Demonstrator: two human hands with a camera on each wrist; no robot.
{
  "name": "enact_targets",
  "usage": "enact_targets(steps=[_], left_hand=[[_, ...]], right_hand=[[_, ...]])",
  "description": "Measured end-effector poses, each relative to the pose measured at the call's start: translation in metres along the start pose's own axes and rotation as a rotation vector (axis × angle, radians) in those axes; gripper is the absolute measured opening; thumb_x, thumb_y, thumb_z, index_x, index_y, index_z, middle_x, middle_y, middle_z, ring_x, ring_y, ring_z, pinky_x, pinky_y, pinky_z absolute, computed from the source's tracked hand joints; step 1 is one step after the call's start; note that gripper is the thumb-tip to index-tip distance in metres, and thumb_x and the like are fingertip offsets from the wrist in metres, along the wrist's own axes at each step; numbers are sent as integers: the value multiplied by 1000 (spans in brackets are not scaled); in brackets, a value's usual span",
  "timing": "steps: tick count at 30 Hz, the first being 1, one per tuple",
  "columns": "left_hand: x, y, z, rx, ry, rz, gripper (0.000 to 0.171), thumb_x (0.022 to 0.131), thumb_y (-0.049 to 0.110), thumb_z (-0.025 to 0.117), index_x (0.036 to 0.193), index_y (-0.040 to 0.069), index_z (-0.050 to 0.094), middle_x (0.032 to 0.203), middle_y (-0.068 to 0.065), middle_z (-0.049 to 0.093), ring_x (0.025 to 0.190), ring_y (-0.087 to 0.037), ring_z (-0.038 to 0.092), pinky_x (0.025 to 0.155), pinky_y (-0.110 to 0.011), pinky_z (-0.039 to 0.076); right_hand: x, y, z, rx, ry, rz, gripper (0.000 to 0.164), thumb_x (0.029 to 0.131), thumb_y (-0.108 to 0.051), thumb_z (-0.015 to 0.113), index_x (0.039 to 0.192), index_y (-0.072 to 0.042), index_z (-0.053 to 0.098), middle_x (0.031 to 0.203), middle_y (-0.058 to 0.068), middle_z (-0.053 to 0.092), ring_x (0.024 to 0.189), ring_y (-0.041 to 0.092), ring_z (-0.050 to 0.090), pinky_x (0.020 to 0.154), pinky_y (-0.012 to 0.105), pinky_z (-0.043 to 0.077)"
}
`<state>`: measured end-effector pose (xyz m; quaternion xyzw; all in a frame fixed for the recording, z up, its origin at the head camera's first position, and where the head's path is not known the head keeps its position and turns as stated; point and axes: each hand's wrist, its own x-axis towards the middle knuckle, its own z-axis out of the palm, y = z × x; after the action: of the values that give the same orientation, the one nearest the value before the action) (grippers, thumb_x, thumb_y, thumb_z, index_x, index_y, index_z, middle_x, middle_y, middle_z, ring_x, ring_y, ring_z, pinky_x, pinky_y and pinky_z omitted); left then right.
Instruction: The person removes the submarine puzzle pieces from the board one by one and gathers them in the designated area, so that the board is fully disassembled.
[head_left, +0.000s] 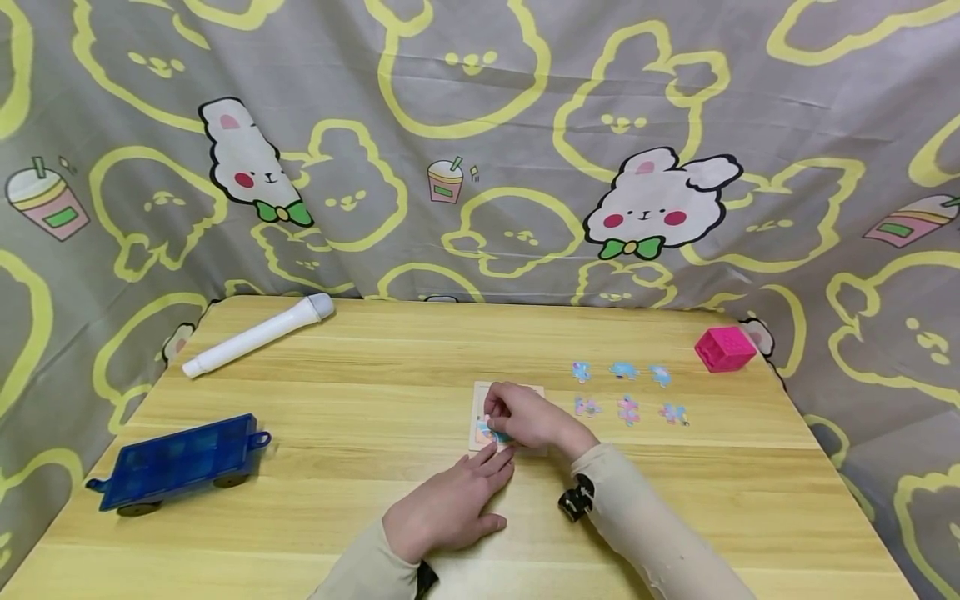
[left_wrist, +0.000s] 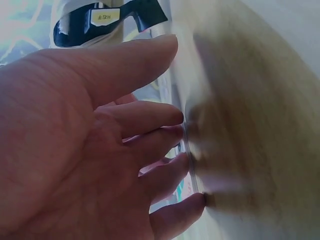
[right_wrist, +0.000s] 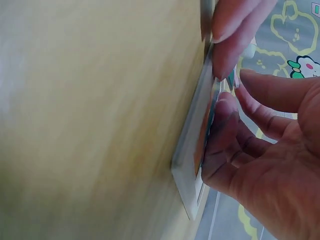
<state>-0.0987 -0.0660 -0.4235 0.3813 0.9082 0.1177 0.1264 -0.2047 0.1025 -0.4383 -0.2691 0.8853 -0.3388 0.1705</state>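
Note:
A small jigsaw board (head_left: 473, 427) with a pale frame lies on the table, partly filled with coloured pieces. My right hand (head_left: 522, 417) is over it with bent fingers. In the right wrist view it pinches a teal puzzle piece (right_wrist: 231, 80), mostly hidden by the fingers, above the board (right_wrist: 186, 160). My left hand (head_left: 448, 502) lies palm down, fingers extended, its fingertips at the board's near edge. In the left wrist view the left hand (left_wrist: 100, 145) has its thumb apart from the fingers. Several loose puzzle pieces (head_left: 628, 410) lie in two rows right of the board.
On the wooden table (head_left: 360, 392), a blue toy wagon (head_left: 183, 462) stands at the left and a white toy microphone (head_left: 258, 336) lies at the back left. A pink cube (head_left: 725, 349) sits at the back right. A patterned curtain (head_left: 480, 167) hangs behind the table.

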Motion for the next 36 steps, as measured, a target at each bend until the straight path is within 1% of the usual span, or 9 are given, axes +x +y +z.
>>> enact_targets(steps=[5, 9, 16, 18, 24, 28, 30, 33, 36], left_hand=[[0, -1, 0, -8, -6, -4, 63, 94, 33, 67, 145, 2, 47, 154, -8, 37, 143, -27, 28, 111, -44, 33], [1, -1, -1, -12, -12, -5, 62, 94, 33, 66, 144, 2, 48, 154, -8, 36, 143, -26, 28, 111, -42, 33], [1, 0, -2, 1, -8, -2, 60, 95, 34, 65, 144, 3, 49, 155, -7, 36, 142, -26, 30, 110, -34, 34], [1, 0, -2, -3, -9, -7, 60, 95, 34, 66, 144, 3, 49, 155, -7, 36, 142, -25, 30, 109, -33, 36], [2, -1, -2, -8, -26, -21, 61, 94, 36, 65, 144, 6, 50, 155, -5, 36, 143, -23, 29, 109, -33, 35], [2, -1, -2, -12, -27, -18, 61, 94, 36, 66, 144, 5, 50, 155, -4, 36, 143, -23, 29, 111, -37, 32], [2, -2, -2, -7, -24, -11, 62, 93, 35, 67, 144, 5, 50, 155, -4, 36, 143, -23, 29, 112, -40, 32], [0, -3, -1, 13, -28, -5, 65, 91, 35, 70, 145, 7, 48, 156, -4, 35, 143, -23, 29, 110, -43, 34], [-1, -3, -1, 29, -36, -4, 70, 88, 34, 74, 147, 8, 47, 157, -3, 33, 144, -24, 27, 110, -45, 35]], right_hand=[[-1, -1, 1, 33, 3, 6, 7, 95, -3, 62, 96, -7, 57, 79, -1, 56, 70, 13, 52, 65, 29, 45], [-2, -2, 1, 32, 9, 16, 8, 95, -4, 63, 95, -8, 57, 77, -2, 57, 68, 13, 53, 64, 28, 45], [-4, -4, 0, -60, 52, 37, 10, 93, -9, 67, 92, -13, 58, 74, -7, 57, 65, 11, 53, 63, 30, 46], [-5, -4, -1, -60, 53, 40, 9, 94, -10, 67, 92, -13, 58, 74, -7, 57, 65, 11, 53, 63, 30, 45], [-7, -3, -7, 26, 28, 10, 5, 97, -7, 61, 96, -11, 58, 79, -3, 58, 68, 12, 54, 64, 30, 47], [-14, -1, -18, 91, 45, -14, 7, 99, -5, 56, 104, -8, 59, 83, 0, 59, 72, 15, 57, 66, 32, 51], [-20, 2, -26, 132, 60, -21, 8, 100, -4, 55, 106, -6, 60, 84, 2, 60, 73, 18, 60, 67, 36, 54], [-32, 7, -39, 182, 76, -32, 8, 100, -2, 53, 103, -4, 60, 85, 7, 59, 73, 22, 64, 68, 41, 57], [-46, 14, -50, 212, 86, -22, 8, 100, 1, 53, 102, -1, 60, 87, 9, 58, 74, 22, 65, 70, 42, 58]])
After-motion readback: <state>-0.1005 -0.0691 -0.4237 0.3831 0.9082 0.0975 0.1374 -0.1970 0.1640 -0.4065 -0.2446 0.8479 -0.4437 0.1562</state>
